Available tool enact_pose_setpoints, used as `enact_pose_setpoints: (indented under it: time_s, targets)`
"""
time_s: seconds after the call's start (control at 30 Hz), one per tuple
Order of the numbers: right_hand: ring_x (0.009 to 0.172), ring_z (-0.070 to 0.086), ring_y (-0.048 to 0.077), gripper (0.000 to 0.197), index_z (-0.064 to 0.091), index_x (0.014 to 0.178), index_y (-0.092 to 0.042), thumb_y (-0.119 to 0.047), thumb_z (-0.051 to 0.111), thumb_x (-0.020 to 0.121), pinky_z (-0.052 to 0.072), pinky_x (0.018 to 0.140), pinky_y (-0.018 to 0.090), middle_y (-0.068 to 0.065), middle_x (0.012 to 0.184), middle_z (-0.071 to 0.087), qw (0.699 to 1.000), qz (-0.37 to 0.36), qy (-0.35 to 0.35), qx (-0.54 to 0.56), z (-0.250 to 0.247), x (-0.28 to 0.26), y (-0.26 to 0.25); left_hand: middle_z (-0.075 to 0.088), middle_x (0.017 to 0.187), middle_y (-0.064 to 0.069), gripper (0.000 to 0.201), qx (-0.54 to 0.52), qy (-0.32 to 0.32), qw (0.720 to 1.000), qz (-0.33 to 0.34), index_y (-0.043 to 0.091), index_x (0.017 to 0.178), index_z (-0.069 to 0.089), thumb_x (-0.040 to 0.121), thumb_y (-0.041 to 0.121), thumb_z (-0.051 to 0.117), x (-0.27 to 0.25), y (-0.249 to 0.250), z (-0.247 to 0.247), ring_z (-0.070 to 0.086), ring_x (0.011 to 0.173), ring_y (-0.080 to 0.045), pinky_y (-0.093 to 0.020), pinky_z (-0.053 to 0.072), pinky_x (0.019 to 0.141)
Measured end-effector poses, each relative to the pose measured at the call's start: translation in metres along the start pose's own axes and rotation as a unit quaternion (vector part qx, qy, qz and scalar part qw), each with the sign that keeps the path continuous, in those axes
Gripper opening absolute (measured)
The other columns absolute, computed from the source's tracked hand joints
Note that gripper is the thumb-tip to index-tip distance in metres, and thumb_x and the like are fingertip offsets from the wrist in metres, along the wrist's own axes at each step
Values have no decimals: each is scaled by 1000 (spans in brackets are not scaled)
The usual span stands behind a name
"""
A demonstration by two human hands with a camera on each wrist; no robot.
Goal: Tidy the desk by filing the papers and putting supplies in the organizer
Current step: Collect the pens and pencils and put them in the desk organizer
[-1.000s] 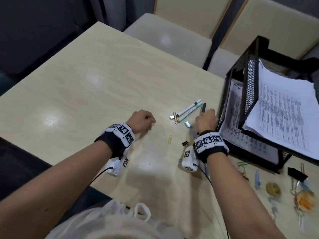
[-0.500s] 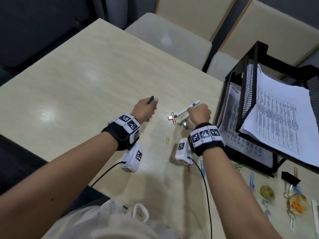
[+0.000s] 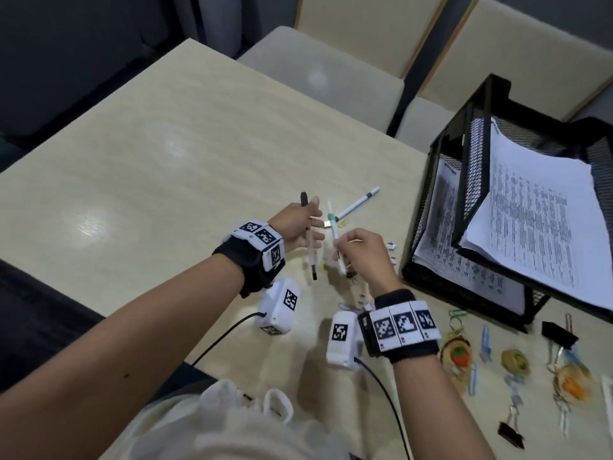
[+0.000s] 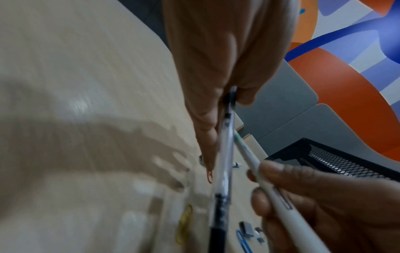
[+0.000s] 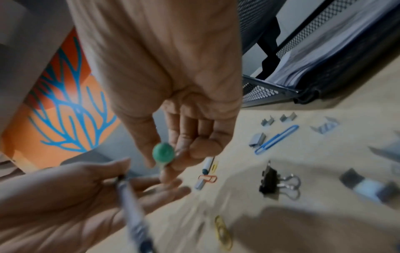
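Two chairs point(image 3: 318, 74), pale desk point(image 3: 166, 154), mural point(image 5: 65, 111)

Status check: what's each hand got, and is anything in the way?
Left hand holds black pen. Right hand pinches green-capped pen. Third pen on desk. Nothing between hands and organizer.
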State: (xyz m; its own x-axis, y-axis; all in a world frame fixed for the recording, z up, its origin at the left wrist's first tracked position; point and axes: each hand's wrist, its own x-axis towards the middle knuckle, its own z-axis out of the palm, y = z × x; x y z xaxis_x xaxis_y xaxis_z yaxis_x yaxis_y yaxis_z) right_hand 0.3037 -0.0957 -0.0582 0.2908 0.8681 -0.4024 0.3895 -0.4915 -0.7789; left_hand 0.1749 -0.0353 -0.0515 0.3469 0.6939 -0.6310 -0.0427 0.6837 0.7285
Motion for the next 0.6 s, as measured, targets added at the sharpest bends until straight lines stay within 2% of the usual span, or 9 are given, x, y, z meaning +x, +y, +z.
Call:
enact_pose_setpoints:
  time_s: [0.07, 0.13, 0.17, 0.23, 0.3, 0.37, 0.43, 0.53, 0.6]
  targets:
    - [52, 47, 9, 14, 62, 72, -12, -9, 61, 85, 39, 50, 20, 0, 65, 60, 997, -19, -68, 11, 1, -9, -6, 55, 85, -8, 32, -21, -17, 1000, -1, 2, 98, 49, 101, 30, 34, 1, 0, 5, 57, 74, -23, -41, 51, 76]
    - [55, 49, 9, 13, 65, 75, -11, -9, 60, 87, 40, 51, 17, -2, 66, 60, 995, -17, -95, 16, -4, -5, -13, 60, 80, -6, 28, -39, -15, 999, 17, 9, 81, 48, 101, 23, 35, 3, 1, 3, 61, 73, -21, -38, 51, 70]
    - [56, 50, 10, 15, 66, 75, -12, -11, 59, 88, 41, 53, 18, -1, 68, 61, 997, -9, -78, 15, -8, 4, -16, 61, 72, -4, 28, -44, -3, 999, 27, 12, 76, 44, 101, 20, 35, 4, 2, 0, 64, 68, -18, -35, 51, 67]
    - [62, 55, 15, 14, 68, 80, -11, -12, 57, 88, 46, 56, 23, 4, 72, 62, 1000, 5, 4, 8, -12, 34, -21, 55, 59, 0, 28, -37, 36, 998, 44, 16, 72, 41, 100, 17, 36, 3, 5, -8, 60, 51, -10, -28, 48, 60]
    - [88, 64, 30, 17, 67, 91, -4, -16, 56, 87, 51, 71, 32, 15, 86, 65, 995, 24, 85, -45, -13, 65, -28, 43, 61, 0, 27, -26, 68, 996, 59, 17, 72, 41, 99, 15, 38, -1, 5, -18, 48, 38, -4, -22, 43, 53]
    - [111, 57, 35, 30, 62, 105, 3, -21, 58, 87, 47, 83, 34, 22, 109, 63, 987, 52, 107, -106, -10, 87, -33, 39, 61, 0, 25, -15, 82, 994, 63, 15, 73, 45, 97, 13, 41, -5, 3, -26, 42, 32, -2, -17, 39, 45]
    - [113, 57, 35, 39, 56, 116, 6, -20, 59, 87, 47, 85, 34, 23, 124, 58, 982, 78, 92, -148, -5, 98, -30, 40, 62, 0, 27, -7, 96, 994, 61, 11, 72, 49, 98, 14, 41, -11, 1, -30, 41, 35, -2, -15, 37, 43]
    - [113, 57, 36, 39, 51, 123, 7, -12, 55, 89, 48, 86, 35, 24, 127, 56, 977, 89, 97, -170, 0, 98, -18, 47, 66, -2, 37, 10, 125, 990, 68, 9, 66, 51, 99, 21, 39, -18, -3, -31, 48, 46, -6, -18, 41, 53]
    - [111, 58, 38, 34, 55, 117, 6, -11, 55, 88, 49, 87, 38, 24, 124, 58, 977, 88, 102, -164, -1, 87, -7, 47, 67, -3, 44, 70, 134, 986, 68, 11, 61, 53, 99, 27, 38, -21, -9, -26, 50, 59, -13, -23, 40, 61]
